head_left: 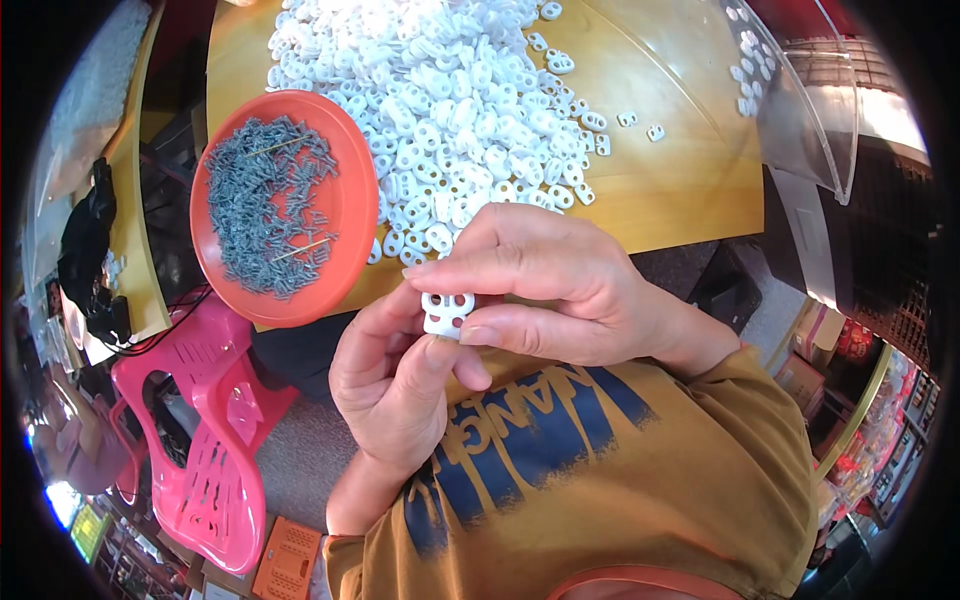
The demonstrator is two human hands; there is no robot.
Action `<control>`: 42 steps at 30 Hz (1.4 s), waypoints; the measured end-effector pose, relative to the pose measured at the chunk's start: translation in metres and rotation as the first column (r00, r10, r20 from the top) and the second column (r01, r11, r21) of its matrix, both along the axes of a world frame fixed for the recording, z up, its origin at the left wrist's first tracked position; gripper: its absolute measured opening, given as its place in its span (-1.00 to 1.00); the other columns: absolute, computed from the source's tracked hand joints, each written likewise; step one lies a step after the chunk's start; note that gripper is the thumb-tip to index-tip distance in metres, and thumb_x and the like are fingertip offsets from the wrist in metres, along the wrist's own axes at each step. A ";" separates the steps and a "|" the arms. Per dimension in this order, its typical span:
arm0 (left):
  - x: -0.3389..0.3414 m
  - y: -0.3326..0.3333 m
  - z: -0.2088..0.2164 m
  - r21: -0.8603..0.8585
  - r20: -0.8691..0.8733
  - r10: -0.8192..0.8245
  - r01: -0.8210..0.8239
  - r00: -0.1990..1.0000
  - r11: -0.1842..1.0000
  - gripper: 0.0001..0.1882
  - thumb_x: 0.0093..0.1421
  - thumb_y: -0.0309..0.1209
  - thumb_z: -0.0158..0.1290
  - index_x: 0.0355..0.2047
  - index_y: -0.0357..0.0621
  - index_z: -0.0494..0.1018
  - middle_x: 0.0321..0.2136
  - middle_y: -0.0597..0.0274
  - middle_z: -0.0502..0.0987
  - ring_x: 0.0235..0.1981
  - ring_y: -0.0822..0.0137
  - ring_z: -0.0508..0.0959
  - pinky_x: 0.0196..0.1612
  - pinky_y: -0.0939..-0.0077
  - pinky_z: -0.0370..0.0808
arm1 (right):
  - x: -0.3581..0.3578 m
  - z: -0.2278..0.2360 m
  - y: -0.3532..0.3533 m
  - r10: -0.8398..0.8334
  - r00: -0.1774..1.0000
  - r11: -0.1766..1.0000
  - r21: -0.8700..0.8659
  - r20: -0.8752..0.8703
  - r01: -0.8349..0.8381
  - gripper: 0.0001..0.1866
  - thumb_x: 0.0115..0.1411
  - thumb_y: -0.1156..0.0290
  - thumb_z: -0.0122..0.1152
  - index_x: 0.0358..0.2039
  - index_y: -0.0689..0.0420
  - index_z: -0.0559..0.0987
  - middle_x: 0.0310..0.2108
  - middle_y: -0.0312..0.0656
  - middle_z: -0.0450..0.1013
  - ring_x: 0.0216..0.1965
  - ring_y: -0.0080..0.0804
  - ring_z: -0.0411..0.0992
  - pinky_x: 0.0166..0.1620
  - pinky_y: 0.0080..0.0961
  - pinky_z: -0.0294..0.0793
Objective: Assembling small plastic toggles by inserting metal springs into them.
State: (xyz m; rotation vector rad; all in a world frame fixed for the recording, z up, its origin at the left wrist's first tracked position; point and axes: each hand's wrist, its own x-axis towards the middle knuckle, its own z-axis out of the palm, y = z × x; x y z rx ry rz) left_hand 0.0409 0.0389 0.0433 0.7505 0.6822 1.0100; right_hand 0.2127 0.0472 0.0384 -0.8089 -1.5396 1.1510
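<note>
Near the middle of the view, just in front of the person's mustard-yellow shirt (600,450), two bare hands meet around one small white plastic piece (447,312). Much of that piece is hidden: the right hand (545,285) covers its right side with curled fingers, and the left hand (395,385) hides its lower edge, thumb pressed up against it. What shows is a flat, rounded white body with two round holes side by side near its top. Both hands are closed on it in a narrow pinch, the right from above and the side, the left from below. Whether anything sits inside the holes cannot be made out. Beyond the hands, on a wooden table (680,180), lies a large heap of similar white pieces (460,100), its far edge cut off by the top of the frame. To the left of the heap sits an orange dish (345,215) filled with small grey pins (265,205), too fine to tell apart. A clear plastic sheet (810,110) curves at far right. A pink plastic chair (205,420) stands at lower left.
</note>
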 end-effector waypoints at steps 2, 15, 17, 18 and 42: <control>0.001 -0.001 -0.003 0.004 -0.006 0.016 -0.016 1.000 1.000 -0.62 0.12 -0.51 0.01 -0.05 -0.35 0.26 -0.28 0.02 0.46 -0.53 0.43 0.49 -0.50 0.69 0.46 | -0.001 -0.001 0.000 -0.004 1.000 1.000 0.002 0.004 0.004 -0.63 0.06 0.50 0.12 -0.07 0.20 0.45 -0.34 -0.17 0.41 -0.33 -0.40 0.37 -0.28 -0.56 0.33; 0.003 0.001 0.005 -0.039 0.065 0.000 0.002 0.998 0.999 -0.63 0.11 -0.52 0.01 -0.06 -0.30 0.25 -0.30 -0.02 0.46 -0.55 0.40 0.49 -0.52 0.67 0.46 | -0.002 0.002 -0.002 0.030 0.993 0.997 -0.071 -0.110 -0.037 -0.65 0.10 0.50 0.07 -0.06 0.22 0.44 -0.34 -0.17 0.37 -0.34 -0.43 0.35 -0.27 -0.58 0.30; 0.002 0.001 0.004 -0.036 0.058 0.006 -0.004 0.998 0.999 -0.64 0.12 -0.53 0.00 -0.06 -0.31 0.26 -0.30 -0.04 0.46 -0.55 0.39 0.49 -0.51 0.66 0.46 | -0.002 0.000 0.000 0.020 0.995 0.999 -0.044 -0.097 -0.025 -0.65 0.10 0.50 0.07 -0.06 0.22 0.43 -0.34 -0.17 0.37 -0.34 -0.44 0.35 -0.27 -0.57 0.30; 0.002 0.002 0.004 -0.033 0.051 0.015 -0.013 0.999 0.999 -0.65 0.12 -0.53 -0.01 -0.07 -0.31 0.27 -0.29 -0.05 0.46 -0.54 0.38 0.50 -0.51 0.65 0.47 | -0.002 0.000 0.000 0.013 0.996 1.000 -0.017 -0.085 -0.015 -0.64 0.10 0.50 0.07 -0.05 0.21 0.43 -0.34 -0.17 0.37 -0.35 -0.44 0.35 -0.28 -0.57 0.31; 0.002 0.005 0.000 0.112 -0.014 0.035 -0.033 0.999 0.993 -0.75 0.13 -0.50 0.00 -0.18 -0.34 0.31 -0.33 0.11 0.44 -0.49 0.42 0.48 -0.43 0.65 0.46 | -0.013 -0.004 0.005 -0.135 0.991 0.974 0.184 -0.008 0.134 -0.68 0.09 0.50 0.06 -0.12 0.30 0.44 -0.42 -0.13 0.40 -0.44 -0.33 0.37 -0.38 -0.53 0.34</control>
